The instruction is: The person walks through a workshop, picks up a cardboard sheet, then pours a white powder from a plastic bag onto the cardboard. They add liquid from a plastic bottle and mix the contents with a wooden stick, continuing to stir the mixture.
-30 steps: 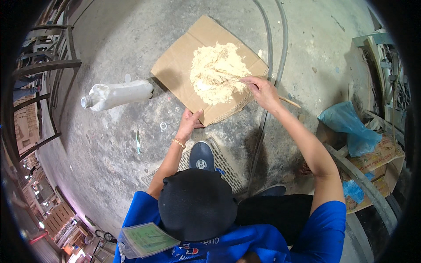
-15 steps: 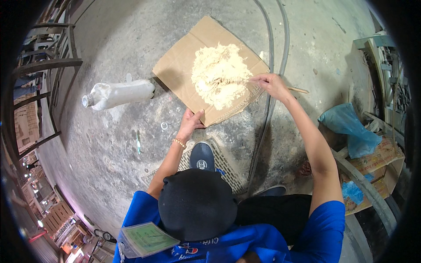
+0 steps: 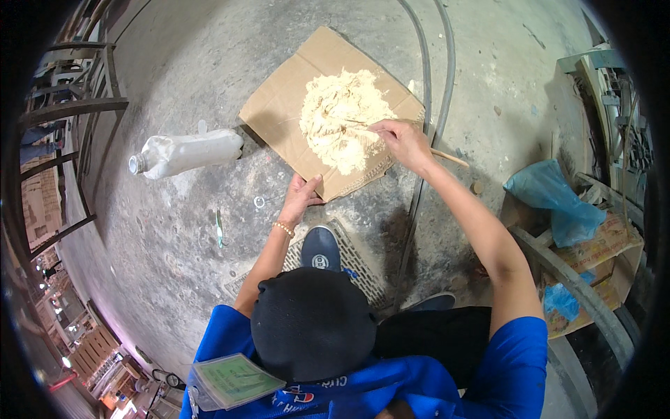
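Observation:
A flat sheet of brown cardboard (image 3: pixel 287 119) lies on the concrete floor with a heap of pale yellow paste (image 3: pixel 342 115) on it. My right hand (image 3: pixel 403 142) grips a thin wooden stick (image 3: pixel 447 156) whose tip rests in the paste. My left hand (image 3: pixel 300 197) presses on the near edge of the cardboard, a bead bracelet at its wrist. A dark cap and a blue shirt fill the lower part of the view.
A white plastic bottle (image 3: pixel 187 152) lies on its side left of the cardboard. Two hoses (image 3: pixel 427 63) run past the cardboard's right edge. A blue plastic bag (image 3: pixel 551 202) sits at right on cardboard boxes. A metal frame (image 3: pixel 77 112) stands at left.
My right hand has drawn the stick leftward and a little nearer through the paste. My left hand has stayed on the cardboard's edge.

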`<state>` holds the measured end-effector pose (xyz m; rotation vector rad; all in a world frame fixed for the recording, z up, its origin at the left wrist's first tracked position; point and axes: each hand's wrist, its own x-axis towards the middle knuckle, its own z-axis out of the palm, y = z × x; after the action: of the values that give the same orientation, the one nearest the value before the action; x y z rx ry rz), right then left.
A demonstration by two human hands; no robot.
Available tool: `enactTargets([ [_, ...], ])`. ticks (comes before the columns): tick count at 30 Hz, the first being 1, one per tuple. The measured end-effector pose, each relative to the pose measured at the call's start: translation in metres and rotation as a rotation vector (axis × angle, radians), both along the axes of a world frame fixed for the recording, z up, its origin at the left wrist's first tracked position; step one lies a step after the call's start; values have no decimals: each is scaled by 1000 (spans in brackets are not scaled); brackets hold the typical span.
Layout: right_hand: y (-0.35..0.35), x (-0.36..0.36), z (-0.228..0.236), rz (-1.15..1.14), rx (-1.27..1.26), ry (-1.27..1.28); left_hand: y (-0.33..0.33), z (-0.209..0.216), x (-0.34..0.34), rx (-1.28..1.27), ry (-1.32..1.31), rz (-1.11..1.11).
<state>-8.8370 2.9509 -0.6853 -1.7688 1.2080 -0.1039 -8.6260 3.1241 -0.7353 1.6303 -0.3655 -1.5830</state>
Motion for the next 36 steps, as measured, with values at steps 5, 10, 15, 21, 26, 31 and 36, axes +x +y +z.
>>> enactTargets([
  [5, 11, -10, 0, 80, 8, -13, 5, 1, 6, 19, -14, 5],
  [10, -5, -51, -5, -76, 15, -26, -2, 3, -3, -24, 23, -15],
  [15, 28, -23, -7, -1, 162, -124, 4, 2, 8, -5, -6, -12],
  [21, 37, -16, -21, 8, 9, -57, 0, -2, 2, -17, 28, -30],
  [26, 1, -35, -17, -98, -91, -117, 2, -1, 5, -11, 33, -21],
  [31, -21, -43, -24, -205, -86, -132, 2, -3, 3, -24, 43, -21],
  [36, -9, -26, -31, -120, 23, -147, 1, -1, 4, -4, 33, -24],
])
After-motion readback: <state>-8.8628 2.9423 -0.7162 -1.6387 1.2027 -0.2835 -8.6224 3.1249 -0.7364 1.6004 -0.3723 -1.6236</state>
